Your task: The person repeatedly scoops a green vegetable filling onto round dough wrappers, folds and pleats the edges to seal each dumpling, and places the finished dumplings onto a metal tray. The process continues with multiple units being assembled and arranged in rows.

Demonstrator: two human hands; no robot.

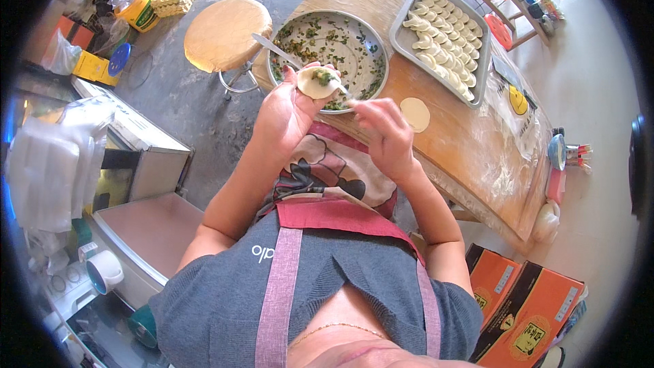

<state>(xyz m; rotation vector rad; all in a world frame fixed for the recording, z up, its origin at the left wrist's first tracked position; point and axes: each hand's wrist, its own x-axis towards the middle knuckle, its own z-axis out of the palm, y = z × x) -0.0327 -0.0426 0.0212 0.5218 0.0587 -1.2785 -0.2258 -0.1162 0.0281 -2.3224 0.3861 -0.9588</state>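
Note:
On the palm and fingers of my left hand (288, 107) lies a round dough wrapper (309, 85) with a mound of green chopped filling (323, 76) on it. My right hand (384, 130) grips a thin pale utensil (343, 90), its tip at the wrapper's edge; blur and fingers hide its exact shape. Below both hands is a wide metal bowl (386, 64) with scattered filling (334, 36) over its bottom and sides. A metal spoon or spatula (273, 48) leans across the bowl's left rim. One bare wrapper (415, 115) rests on the wooden table, right of my right hand.
A metal tray (401, 46) of folded dumplings (444, 36) sits beyond the bowl on the floury wooden table (460, 138). A plastic bag (511, 107) lies at the table's right. Left of the bowl stands a round-topped stool (230, 33). Orange cartons (531, 312) are at lower right.

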